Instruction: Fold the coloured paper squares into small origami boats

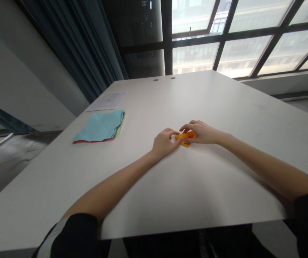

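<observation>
A small folded piece of orange paper [185,137] lies on the white table [191,186], near its middle. My left hand [164,142] rests on the table at the paper's left edge, fingers curled and pinching it. My right hand [202,132] covers the paper's right side, fingers bent and pressing down on it. Most of the paper is hidden beneath the two hands.
A stack of coloured paper sheets [100,127], light blue on top, lies at the table's left. A white printed sheet [107,101] sits behind it. Dark curtains [89,43] hang at the left and large windows [240,39] run behind the table.
</observation>
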The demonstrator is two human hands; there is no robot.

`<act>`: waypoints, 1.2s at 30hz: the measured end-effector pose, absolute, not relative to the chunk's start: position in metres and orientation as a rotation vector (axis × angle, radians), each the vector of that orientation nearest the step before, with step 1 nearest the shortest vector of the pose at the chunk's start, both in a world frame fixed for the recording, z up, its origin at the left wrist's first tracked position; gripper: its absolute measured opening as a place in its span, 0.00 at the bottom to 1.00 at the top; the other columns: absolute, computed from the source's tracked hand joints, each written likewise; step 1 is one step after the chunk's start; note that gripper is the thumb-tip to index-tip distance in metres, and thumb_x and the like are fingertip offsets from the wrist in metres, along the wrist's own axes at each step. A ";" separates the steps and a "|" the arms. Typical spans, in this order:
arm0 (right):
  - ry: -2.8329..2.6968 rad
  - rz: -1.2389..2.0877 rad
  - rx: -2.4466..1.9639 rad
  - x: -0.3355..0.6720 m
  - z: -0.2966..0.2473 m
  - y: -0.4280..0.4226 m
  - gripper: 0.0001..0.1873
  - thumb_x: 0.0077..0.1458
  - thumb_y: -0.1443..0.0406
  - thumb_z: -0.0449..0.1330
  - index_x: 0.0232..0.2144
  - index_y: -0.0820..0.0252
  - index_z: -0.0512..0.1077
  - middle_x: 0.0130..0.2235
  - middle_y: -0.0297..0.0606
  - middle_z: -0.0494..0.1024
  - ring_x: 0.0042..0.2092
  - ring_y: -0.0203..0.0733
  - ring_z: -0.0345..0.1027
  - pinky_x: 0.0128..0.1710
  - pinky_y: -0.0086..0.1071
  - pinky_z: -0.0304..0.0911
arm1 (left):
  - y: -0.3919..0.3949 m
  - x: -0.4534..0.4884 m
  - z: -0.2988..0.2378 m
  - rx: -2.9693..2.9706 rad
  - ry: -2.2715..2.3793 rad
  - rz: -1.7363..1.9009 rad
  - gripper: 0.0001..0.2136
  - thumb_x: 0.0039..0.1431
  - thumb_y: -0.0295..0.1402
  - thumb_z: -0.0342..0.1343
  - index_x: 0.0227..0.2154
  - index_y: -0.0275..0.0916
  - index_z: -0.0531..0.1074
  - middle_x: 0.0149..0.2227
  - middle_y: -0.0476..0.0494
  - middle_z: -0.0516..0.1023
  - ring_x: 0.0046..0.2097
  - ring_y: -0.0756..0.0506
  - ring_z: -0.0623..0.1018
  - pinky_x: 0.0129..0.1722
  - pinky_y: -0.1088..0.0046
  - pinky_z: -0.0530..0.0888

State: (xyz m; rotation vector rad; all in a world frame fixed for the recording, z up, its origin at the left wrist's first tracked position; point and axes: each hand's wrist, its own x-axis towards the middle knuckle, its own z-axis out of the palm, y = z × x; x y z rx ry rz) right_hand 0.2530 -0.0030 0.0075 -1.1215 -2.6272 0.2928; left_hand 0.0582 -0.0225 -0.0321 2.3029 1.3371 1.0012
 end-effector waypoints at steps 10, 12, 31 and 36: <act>-2.606 0.291 -1.085 0.255 0.009 0.001 0.09 0.50 0.62 0.55 0.31 0.56 0.75 0.32 0.37 0.78 0.39 0.45 0.66 0.40 0.37 0.59 | -0.024 0.059 -0.031 2.299 1.350 0.986 0.12 0.49 0.40 0.57 0.34 0.39 0.75 0.35 0.46 0.75 0.28 0.51 0.71 0.32 0.74 0.69; -2.594 0.343 -1.082 0.254 0.008 0.001 0.09 0.50 0.63 0.55 0.30 0.56 0.75 0.32 0.37 0.77 0.39 0.45 0.66 0.39 0.36 0.60 | -0.023 0.059 -0.031 2.301 1.351 0.982 0.12 0.49 0.40 0.56 0.34 0.39 0.75 0.35 0.46 0.75 0.28 0.51 0.71 0.32 0.74 0.69; -2.172 0.058 -1.472 0.300 0.006 0.053 0.09 0.46 0.65 0.55 0.31 0.56 0.74 0.30 0.31 0.77 0.31 0.38 0.70 0.34 0.30 0.62 | -0.021 0.045 -0.035 2.570 1.646 0.134 0.36 0.54 0.58 0.36 0.59 0.37 0.51 0.63 0.34 0.50 0.63 0.35 0.51 0.58 0.51 0.52; -2.068 -0.111 -1.818 0.346 0.006 0.107 0.12 0.46 0.65 0.55 0.32 0.56 0.76 0.32 0.34 0.78 0.34 0.43 0.70 0.35 0.33 0.61 | -0.020 0.043 -0.037 2.564 1.669 0.005 0.38 0.54 0.59 0.28 0.61 0.40 0.45 0.65 0.38 0.43 0.64 0.37 0.45 0.59 0.51 0.49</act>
